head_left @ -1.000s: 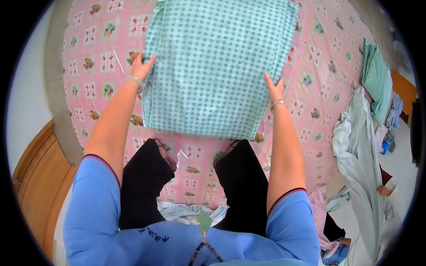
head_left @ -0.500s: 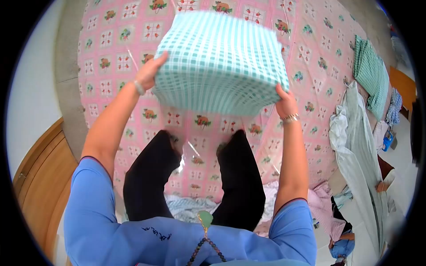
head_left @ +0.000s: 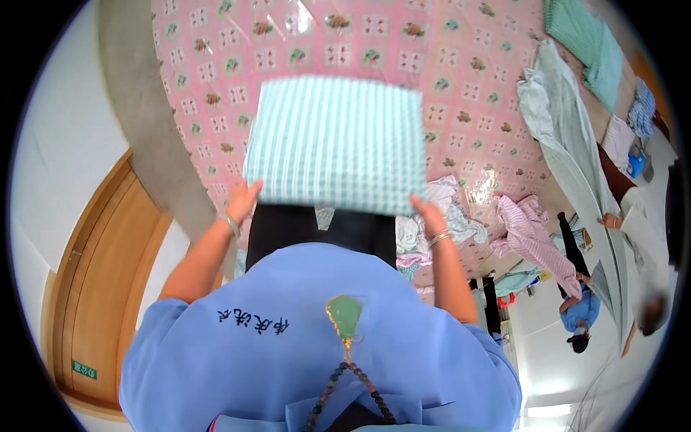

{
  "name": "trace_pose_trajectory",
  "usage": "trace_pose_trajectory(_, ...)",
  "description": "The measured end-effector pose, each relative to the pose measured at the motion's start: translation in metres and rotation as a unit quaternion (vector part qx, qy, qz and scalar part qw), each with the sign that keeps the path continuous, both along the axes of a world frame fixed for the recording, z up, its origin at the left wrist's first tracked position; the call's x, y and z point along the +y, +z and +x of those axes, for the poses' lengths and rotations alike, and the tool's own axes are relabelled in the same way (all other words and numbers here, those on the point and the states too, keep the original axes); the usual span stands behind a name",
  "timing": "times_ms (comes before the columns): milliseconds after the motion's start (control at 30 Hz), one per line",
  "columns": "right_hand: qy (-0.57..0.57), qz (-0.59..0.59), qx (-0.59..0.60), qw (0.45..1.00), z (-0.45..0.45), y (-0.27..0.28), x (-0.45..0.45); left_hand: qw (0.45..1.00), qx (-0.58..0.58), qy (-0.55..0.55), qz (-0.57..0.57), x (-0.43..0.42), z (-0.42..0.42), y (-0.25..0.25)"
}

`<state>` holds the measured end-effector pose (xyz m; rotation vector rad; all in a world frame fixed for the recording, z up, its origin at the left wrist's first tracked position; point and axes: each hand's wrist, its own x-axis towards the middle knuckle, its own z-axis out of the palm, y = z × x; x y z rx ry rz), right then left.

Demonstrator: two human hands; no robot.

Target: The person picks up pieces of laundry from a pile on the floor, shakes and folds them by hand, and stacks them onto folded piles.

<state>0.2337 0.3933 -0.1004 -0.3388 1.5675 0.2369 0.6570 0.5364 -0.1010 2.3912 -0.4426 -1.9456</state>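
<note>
A folded checked cloth (head_left: 338, 144) in green and white is held flat in front of my body, above a pink floral plastic sheet. My left hand (head_left: 243, 201) grips its near left corner, thumb on top. At the near right corner my right hand (head_left: 430, 216) pinches the cloth in the same way. The cloth hangs level between both hands, and its far edge is free. The fingers beneath it are hidden.
The pink floral sheet (head_left: 288, 43) covers the surface ahead. Crumpled linens (head_left: 461, 223) lie at its near right edge. On the right, one person holds a long pale cloth (head_left: 576, 137); another in blue (head_left: 579, 313) handles pink striped fabric (head_left: 529, 230). A wooden door (head_left: 108, 288) stands left.
The folded cloth has come down and closer to my body, still in both hands, and lies flatter. My view has tilted, bringing the door and the people on the right more into sight.
</note>
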Motion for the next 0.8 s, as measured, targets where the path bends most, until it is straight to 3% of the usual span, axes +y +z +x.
trace_pose_trajectory(33,0.1,-0.015,0.016,0.995,-0.003,0.008,0.017,0.998,-0.034,-0.044,0.011,0.051,-0.005,-0.02)
trace_pose_trajectory(67,0.201,0.054,0.044,0.977,-0.042,-0.03,0.068,0.994,-0.071,-0.087,0.016,0.089,-0.01,-0.035)
trace_pose_trajectory(100,0.037,0.12,0.054,0.991,-0.053,-0.039,0.094,0.998,-0.028,0.039,0.032,0.082,-0.019,-0.024)
trace_pose_trajectory(133,-0.044,0.215,0.139,0.966,-0.022,-0.003,0.064,0.986,0.02,0.161,0.047,0.062,-0.026,-0.017)
trace_pose_trajectory(167,-0.052,0.217,0.131,0.966,-0.019,-0.004,0.053,0.988,0.022,0.153,0.027,0.031,-0.027,-0.01)
trace_pose_trajectory(233,-0.069,0.212,0.117,0.968,-0.031,-0.009,0.045,0.939,0.043,0.141,0.312,-0.018,-0.035,0.021)
trace_pose_trajectory(300,-0.11,0.089,0.024,0.99,-0.045,-0.027,0.032,0.957,0.051,0.122,0.258,-0.031,-0.036,0.019)
trace_pose_trajectory(400,-0.153,-0.037,0.03,0.987,-0.042,0.007,-0.028,0.975,0.015,0.127,0.183,-0.094,-0.058,0.034)
trace_pose_trajectory(600,-0.283,-0.173,-0.006,0.944,-0.122,0.052,-0.132,0.993,0.053,0.103,-0.037,-0.264,-0.124,0.118)
trace_pose_trajectory(800,-0.354,-0.28,0.002,0.893,-0.187,0.127,-0.234,0.978,0.099,0.04,-0.178,-0.391,-0.183,0.133)
